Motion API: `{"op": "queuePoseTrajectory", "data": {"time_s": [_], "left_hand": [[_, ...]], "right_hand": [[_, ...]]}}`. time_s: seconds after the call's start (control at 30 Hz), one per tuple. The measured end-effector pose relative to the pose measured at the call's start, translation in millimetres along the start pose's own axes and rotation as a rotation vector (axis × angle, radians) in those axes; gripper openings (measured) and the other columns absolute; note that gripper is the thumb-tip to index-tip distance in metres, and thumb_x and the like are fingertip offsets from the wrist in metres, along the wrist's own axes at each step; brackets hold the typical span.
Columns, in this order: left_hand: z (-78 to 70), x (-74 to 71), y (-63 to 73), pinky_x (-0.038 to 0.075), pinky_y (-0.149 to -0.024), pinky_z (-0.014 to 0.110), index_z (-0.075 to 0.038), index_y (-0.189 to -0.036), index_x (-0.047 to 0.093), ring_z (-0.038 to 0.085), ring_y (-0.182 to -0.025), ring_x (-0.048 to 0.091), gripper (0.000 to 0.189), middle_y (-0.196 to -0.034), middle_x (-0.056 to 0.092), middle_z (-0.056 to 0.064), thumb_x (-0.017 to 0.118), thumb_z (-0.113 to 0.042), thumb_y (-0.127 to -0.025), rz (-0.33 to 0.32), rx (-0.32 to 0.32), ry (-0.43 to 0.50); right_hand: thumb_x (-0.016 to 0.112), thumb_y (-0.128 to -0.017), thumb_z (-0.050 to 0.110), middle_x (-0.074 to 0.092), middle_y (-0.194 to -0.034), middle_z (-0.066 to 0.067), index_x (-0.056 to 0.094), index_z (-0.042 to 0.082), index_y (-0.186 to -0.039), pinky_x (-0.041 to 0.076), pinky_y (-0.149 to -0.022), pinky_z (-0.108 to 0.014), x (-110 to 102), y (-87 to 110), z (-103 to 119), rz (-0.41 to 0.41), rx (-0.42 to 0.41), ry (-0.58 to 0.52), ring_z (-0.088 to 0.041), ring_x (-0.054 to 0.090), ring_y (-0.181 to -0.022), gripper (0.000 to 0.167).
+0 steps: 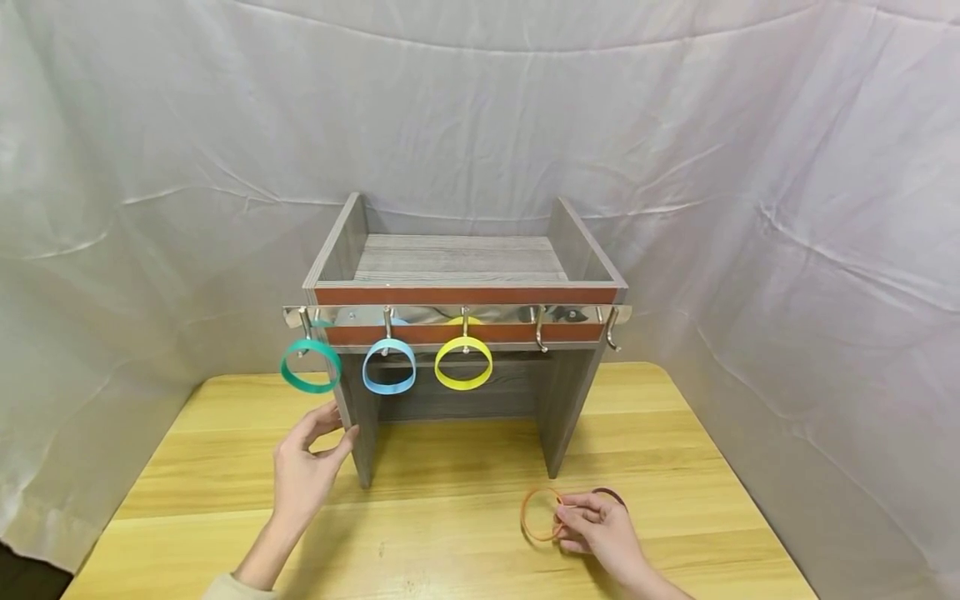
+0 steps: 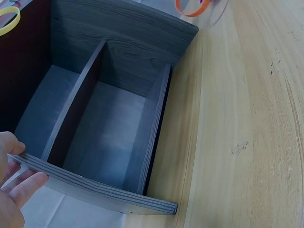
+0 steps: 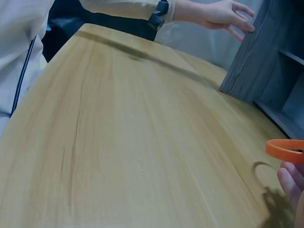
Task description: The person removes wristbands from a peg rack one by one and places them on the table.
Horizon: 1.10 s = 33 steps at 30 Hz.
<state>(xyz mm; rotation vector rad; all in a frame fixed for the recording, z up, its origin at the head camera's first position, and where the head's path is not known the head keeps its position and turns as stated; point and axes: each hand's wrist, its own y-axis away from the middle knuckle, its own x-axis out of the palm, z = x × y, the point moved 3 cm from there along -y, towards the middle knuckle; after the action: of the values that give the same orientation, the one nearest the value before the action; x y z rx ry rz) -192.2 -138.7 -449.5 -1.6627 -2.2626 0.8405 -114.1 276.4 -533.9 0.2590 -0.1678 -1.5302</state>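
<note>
My left hand (image 1: 306, 467) grips the left side panel of a grey wooden shelf (image 1: 367, 433), the thumb on one face and the fingers on the other, as the left wrist view shows. Low on the right, above the table, my right hand (image 1: 600, 533) pinches an orange wristband (image 1: 523, 517). A dark purple wristband (image 1: 611, 493) shows behind that hand; how it is held is hidden. Along the shelf's front, a green wristband (image 1: 287, 375), a light blue wristband (image 1: 367, 379) and a yellow wristband (image 1: 441, 379) hang from separate hooks.
A metal hook rail (image 1: 502, 315) crosses the shelf's front. Its two right-hand hooks, including the outermost hook (image 1: 612, 329), carry no band. The shelf stands on a wooden table (image 1: 450, 542), with grey cloth (image 1: 465, 125) behind and at both sides.
</note>
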Motion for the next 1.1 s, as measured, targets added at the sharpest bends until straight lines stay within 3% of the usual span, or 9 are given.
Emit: {"op": "queuePoseTrajectory", "data": {"time_s": [0.5, 0.73, 1.1], "left_hand": [[-1.3, 2.6, -3.8, 0.062, -0.065, 0.009, -0.001, -0.12, 0.075, -0.017, -0.093, 0.067, 0.04, -0.102, 0.078, 0.021, 0.079, 0.014, -0.084, -0.001, 0.013, 0.006], [-1.2, -0.6, 1.4, 0.062, -0.064, 0.01, 0.0, -0.12, 0.075, -0.018, -0.093, 0.066, 0.041, -0.103, 0.078, 0.021, 0.079, 0.016, -0.082, -0.009, 0.008, -0.014], [-2.5, -0.4, 0.5, 0.062, -0.066, 0.009, 0.0, -0.121, 0.074, -0.017, -0.094, 0.067, 0.042, -0.103, 0.077, 0.023, 0.078, 0.016, -0.083, -0.006, 0.021, -0.005]], "right_hand": [[0.072, -0.101, 0.016, 0.08, -0.095, -0.003, 0.059, -0.014, -0.131, 0.069, -0.074, -0.025, 3, -6.6, -15, -0.003, 0.03, -0.015, -0.011, 0.077, -0.081, 0.044], [0.071, -0.102, 0.016, 0.079, -0.089, 0.0, 0.06, -0.015, -0.128, 0.068, -0.071, -0.022, 4, -6.9, -26, 0.044, 0.053, 0.016, -0.009, 0.074, -0.076, 0.042], [0.071, -0.101, 0.015, 0.079, -0.089, -0.004, 0.061, -0.017, -0.126, 0.068, -0.066, -0.023, 3, -10.1, -22, 0.023, 0.031, 0.1, -0.01, 0.074, -0.072, 0.041]]}}
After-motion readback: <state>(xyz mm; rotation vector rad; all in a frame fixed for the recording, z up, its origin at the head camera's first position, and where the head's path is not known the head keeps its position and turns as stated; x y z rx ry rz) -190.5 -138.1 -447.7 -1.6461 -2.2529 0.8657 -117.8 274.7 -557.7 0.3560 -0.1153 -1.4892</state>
